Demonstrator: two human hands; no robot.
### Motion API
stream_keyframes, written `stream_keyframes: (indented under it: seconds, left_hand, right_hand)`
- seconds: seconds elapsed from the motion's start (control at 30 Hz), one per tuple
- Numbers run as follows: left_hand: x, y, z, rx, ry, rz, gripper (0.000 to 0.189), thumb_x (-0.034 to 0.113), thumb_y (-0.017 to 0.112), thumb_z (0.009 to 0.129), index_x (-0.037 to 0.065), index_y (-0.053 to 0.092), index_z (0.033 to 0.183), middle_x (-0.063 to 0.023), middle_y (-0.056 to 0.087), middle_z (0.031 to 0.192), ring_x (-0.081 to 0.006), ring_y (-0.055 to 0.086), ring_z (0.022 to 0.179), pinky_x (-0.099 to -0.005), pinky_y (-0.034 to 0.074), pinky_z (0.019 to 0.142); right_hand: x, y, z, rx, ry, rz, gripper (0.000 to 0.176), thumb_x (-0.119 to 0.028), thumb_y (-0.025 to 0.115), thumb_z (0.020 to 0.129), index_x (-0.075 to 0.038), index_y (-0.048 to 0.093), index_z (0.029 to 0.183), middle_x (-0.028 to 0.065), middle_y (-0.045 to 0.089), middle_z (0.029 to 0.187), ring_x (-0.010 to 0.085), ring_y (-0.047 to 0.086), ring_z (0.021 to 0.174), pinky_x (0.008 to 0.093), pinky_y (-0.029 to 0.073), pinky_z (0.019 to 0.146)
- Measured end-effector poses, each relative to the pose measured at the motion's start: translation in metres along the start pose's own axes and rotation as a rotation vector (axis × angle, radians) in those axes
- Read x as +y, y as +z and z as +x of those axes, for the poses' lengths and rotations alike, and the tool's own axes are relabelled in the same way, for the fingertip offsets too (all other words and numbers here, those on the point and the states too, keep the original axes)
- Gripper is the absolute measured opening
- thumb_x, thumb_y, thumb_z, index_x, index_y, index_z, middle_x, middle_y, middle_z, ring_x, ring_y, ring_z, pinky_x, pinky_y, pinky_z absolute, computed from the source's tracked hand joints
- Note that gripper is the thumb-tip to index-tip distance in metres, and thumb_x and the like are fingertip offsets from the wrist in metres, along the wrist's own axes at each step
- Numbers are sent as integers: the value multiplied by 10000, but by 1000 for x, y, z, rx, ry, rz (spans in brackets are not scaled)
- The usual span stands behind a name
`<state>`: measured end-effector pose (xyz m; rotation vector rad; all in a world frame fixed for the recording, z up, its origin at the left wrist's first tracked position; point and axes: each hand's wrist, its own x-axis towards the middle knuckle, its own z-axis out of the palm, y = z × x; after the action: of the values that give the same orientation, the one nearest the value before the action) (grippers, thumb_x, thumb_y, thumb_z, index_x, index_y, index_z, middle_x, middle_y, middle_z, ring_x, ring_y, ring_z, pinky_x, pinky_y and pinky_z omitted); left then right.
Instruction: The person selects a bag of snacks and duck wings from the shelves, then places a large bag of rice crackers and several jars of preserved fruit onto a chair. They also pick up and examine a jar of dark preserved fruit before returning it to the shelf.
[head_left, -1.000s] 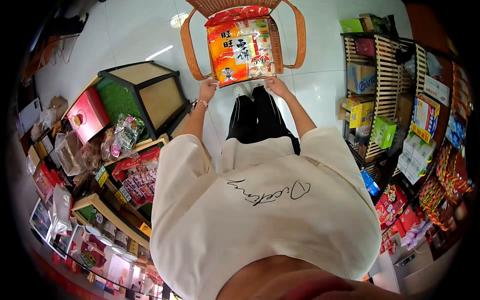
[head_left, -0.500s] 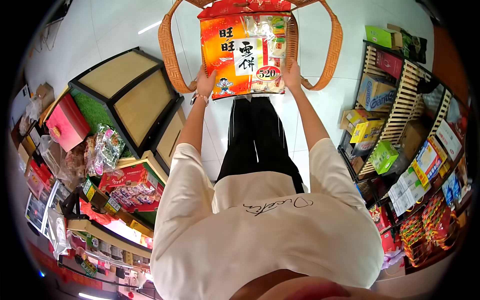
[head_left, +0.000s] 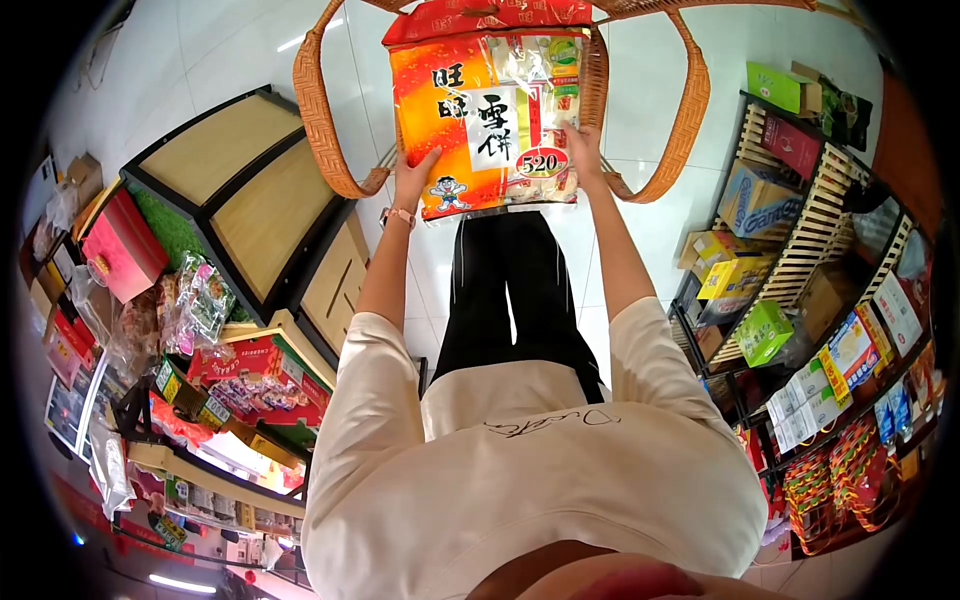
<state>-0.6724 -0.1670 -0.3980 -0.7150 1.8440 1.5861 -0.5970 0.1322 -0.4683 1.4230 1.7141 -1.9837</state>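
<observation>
An orange and red snack bag (head_left: 465, 120) marked 520 faces me at the top centre. My left hand (head_left: 412, 180) grips its lower left edge, thumb on the front. On the right side, my right hand (head_left: 584, 152) holds the edge the same way, thumb on the front. The fingers behind the bag are hidden. Behind the bag is a woven rattan chair (head_left: 690, 90), whose curved armrests show on both sides of my hands. The chair's seat is mostly hidden by the bag.
Left of me stands a black-framed display unit (head_left: 265, 205) with a red gift box (head_left: 122, 245) and wrapped goods. Slatted shelves (head_left: 790, 240) on the right hold boxes, including a green box (head_left: 763, 332). White floor tiles (head_left: 240, 45) show beyond.
The bag and both hands appear slightly lower in view. The chair looks larger and its armrests lie farther apart. Both hands still hold the bag.
</observation>
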Motion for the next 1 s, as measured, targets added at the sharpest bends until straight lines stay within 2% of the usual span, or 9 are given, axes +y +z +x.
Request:
stream_keyframes:
  seconds: [0.13,0.17,0.27,0.3,0.4,0.43,0.57,0.8,1.0]
  left_hand:
    - [0,9,-7,16,71,-24,466,205,703,765,-49,497,1097,-112,616,987,-163,616,829,-253,505,710]
    - [1,9,-8,22,90,2,470,203,700,769,-43,488,1108,-109,613,996,-165,615,835,-256,506,713]
    - [9,-9,-8,-145,-69,-6,464,211,683,783,-19,475,1128,-95,610,1008,-170,612,850,-259,503,720]
    - [12,-11,-10,-213,-137,-85,463,224,670,792,1,465,1143,-87,606,1022,-164,608,863,-262,502,724]
    - [16,-16,-18,-190,-262,-170,458,231,659,800,4,466,1148,-84,605,1025,-157,607,865,-264,501,727]
    - [18,-17,-25,-207,-221,-177,445,295,650,810,8,502,1117,-77,613,1006,-148,609,863,-263,501,756]
    - [34,-24,-73,-215,-193,-273,384,193,634,826,-13,497,1119,-91,608,1042,-154,612,872,-266,502,751]
    - [60,-44,-193,-237,-146,-236,360,189,619,834,-13,512,1111,-86,608,1053,-149,600,907,-273,483,804]
    - [73,-61,-302,-148,29,-371,345,172,624,828,-15,524,1099,-75,614,1021,-133,594,892,-268,479,798]
  right_hand:
    - [-33,-2,-22,-34,49,-43,589,-343,667,777,28,346,1103,138,526,957,178,530,879,265,450,753]
    - [-48,-2,-30,36,65,-74,539,-291,688,770,55,409,1075,149,579,937,157,579,808,258,476,712]
    - [-66,-15,-31,-316,405,231,583,-320,684,766,55,456,1149,140,596,1009,159,597,855,264,488,735]
    - [-69,-16,-34,-320,432,166,597,-337,681,764,45,485,1178,120,605,1043,151,604,886,271,496,741]
    - [-82,-16,-55,-418,338,35,603,-353,639,800,38,442,1214,113,585,1075,149,586,928,267,480,787]
    - [-82,-16,-60,-422,319,74,592,-306,692,761,50,470,1178,129,595,1050,161,595,902,279,491,762]
    - [-87,-24,-95,-363,315,59,578,-271,688,770,47,455,1193,126,583,1072,168,570,955,284,475,801]
    - [-144,-55,-220,-350,161,1,465,-236,660,792,24,506,1145,109,584,1077,159,566,964,283,453,831]
    - [-211,-63,-306,-453,76,-77,457,-211,671,776,40,515,1124,117,616,1011,165,615,846,285,496,747]
